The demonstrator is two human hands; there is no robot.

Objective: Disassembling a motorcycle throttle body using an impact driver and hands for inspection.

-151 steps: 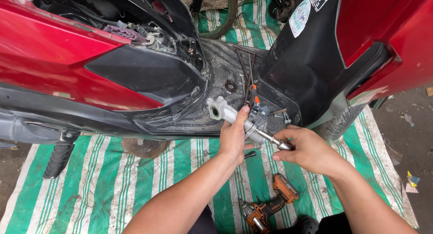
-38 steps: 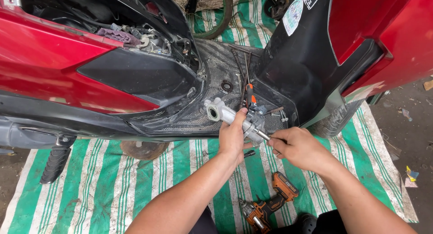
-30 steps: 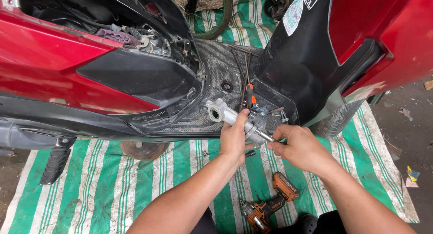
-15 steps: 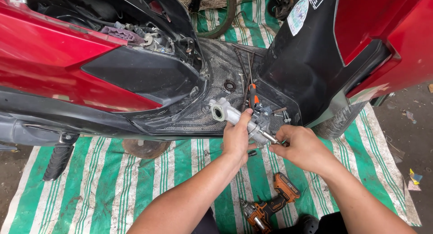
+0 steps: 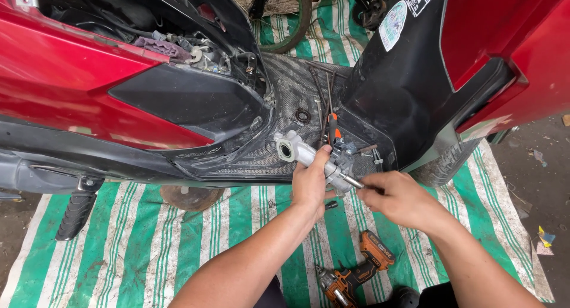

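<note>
Gripping metal part (image 5: 303, 155) w/ both hands, oval sticker (image 5: 392, 25) above.

My view: striped mat (image 5: 148, 248) left of orange drill (image 5: 356, 275) open; scooter floorboard (image 5: 297, 106) above drill cluttered, loose tools (image 5: 323, 97).

Right hand (image 5: 399, 199) slightly further back along the metal part's (image 5: 312, 156) thin rod (image 5: 351, 181) than before.
</note>
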